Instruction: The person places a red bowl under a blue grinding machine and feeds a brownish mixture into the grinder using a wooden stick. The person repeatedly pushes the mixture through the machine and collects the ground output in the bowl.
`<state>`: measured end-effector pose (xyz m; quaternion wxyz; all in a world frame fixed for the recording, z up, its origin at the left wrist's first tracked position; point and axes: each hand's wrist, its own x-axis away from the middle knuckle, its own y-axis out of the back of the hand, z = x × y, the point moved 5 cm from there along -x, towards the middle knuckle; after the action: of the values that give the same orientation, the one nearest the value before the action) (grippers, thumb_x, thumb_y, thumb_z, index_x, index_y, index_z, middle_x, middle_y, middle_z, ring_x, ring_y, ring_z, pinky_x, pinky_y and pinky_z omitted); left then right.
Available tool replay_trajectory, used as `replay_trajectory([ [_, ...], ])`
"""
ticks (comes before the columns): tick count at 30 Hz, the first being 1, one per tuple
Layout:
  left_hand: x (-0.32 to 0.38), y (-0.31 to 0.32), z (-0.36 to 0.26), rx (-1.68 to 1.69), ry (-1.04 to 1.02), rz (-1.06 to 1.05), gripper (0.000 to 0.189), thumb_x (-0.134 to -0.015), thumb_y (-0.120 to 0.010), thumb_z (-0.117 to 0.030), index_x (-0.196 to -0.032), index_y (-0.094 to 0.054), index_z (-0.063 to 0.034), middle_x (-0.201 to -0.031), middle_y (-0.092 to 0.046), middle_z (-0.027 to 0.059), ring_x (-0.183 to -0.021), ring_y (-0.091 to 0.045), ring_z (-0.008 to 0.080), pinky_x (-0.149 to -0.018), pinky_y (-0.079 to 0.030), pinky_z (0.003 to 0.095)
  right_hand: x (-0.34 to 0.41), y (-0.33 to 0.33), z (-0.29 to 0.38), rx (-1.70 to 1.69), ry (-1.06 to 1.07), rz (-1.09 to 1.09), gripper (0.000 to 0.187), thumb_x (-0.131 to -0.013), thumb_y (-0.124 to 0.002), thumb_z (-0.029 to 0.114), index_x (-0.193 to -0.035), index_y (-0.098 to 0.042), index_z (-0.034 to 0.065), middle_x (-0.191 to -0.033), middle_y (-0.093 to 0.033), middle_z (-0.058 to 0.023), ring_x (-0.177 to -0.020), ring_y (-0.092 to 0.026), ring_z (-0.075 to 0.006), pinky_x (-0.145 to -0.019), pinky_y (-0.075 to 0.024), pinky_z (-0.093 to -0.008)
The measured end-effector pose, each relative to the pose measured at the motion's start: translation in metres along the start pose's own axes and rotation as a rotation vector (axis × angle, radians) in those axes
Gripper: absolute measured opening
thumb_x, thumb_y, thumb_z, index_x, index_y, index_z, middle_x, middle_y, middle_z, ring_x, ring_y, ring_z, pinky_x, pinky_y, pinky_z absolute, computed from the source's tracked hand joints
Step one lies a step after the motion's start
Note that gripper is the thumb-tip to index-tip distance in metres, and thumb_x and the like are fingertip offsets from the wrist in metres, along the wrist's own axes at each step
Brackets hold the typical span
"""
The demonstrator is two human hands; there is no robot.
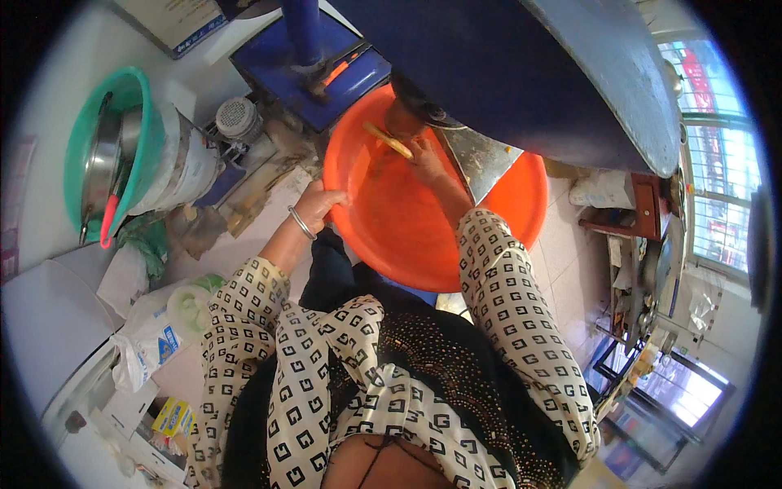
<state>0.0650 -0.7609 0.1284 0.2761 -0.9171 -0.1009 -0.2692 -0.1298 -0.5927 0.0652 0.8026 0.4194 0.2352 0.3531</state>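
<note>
My left hand grips the near-left rim of a large orange plastic basin, thumb over the edge. A metal bangle is on that wrist. Inside the basin's far part, my right hand holds a slim yellowish stick or handle; whether it belongs to a brush cannot be told. Reddish-brown residue marks the basin's inner wall. Above the basin hangs a big blue metal machine. Its grey sheet-metal chute slants down into the basin, just right of my right hand and partly over the forearm.
A blue machine base with an orange-handled tool stands beyond the basin. At left, a green plastic basin holding metal pans rests on a white bucket near a motor. Plastic bags lie nearer. A brown drawer unit stands right.
</note>
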Motion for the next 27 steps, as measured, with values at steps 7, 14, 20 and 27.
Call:
replay_trajectory([
  [7,-0.001,-0.003,-0.001,0.030,-0.053,-0.050,0.031,-0.074,-0.054,0.001,-0.104,-0.056,0.0040,-0.087,-0.062,0.0098,-0.077,-0.062,0.0191,-0.071,-0.051,0.0299,-0.002,-0.038,0.082,-0.316,-0.107,0.182,0.032,-0.080,-0.054,0.012,-0.111,-0.055,0.0064,-0.109,-0.057,-0.0162,-0.100,-0.056,-0.0319,-0.079,-0.0460,-0.0393],
  [14,-0.004,0.003,-0.001,0.056,-0.021,-0.043,0.025,-0.071,-0.054,0.004,-0.096,-0.056,0.0036,-0.082,-0.061,0.0103,-0.073,-0.062,0.0203,-0.067,-0.051,0.0314,0.073,-0.007,0.121,-0.600,-0.508,0.698,0.024,-0.075,-0.061,0.013,-0.097,-0.057,0.0034,-0.073,-0.058,-0.0113,-0.064,-0.059,-0.0231,-0.057,-0.0477,-0.0354],
  [20,-0.006,-0.008,-0.018,-0.029,-0.110,-0.026,0.024,-0.071,-0.054,0.004,-0.095,-0.057,0.0038,-0.079,-0.061,0.0098,-0.069,-0.061,0.0191,-0.064,-0.050,0.0299,0.095,0.033,0.119,-0.651,-0.597,0.907,0.021,-0.072,-0.061,0.013,-0.091,-0.056,0.0059,-0.067,-0.055,-0.0054,-0.062,-0.056,-0.0167,-0.058,-0.0478,-0.0352],
  [27,-0.003,-0.015,-0.042,-0.089,-0.170,0.023,0.010,-0.070,-0.055,0.001,-0.079,-0.061,-0.0001,-0.075,-0.063,0.0075,-0.065,-0.060,0.0161,-0.060,-0.048,0.0275,0.084,0.117,0.165,-0.170,0.187,0.546,0.029,-0.070,-0.062,0.011,-0.097,-0.056,0.0034,-0.090,-0.055,-0.0144,-0.084,-0.058,-0.0299,-0.073,-0.0484,-0.0372],
])
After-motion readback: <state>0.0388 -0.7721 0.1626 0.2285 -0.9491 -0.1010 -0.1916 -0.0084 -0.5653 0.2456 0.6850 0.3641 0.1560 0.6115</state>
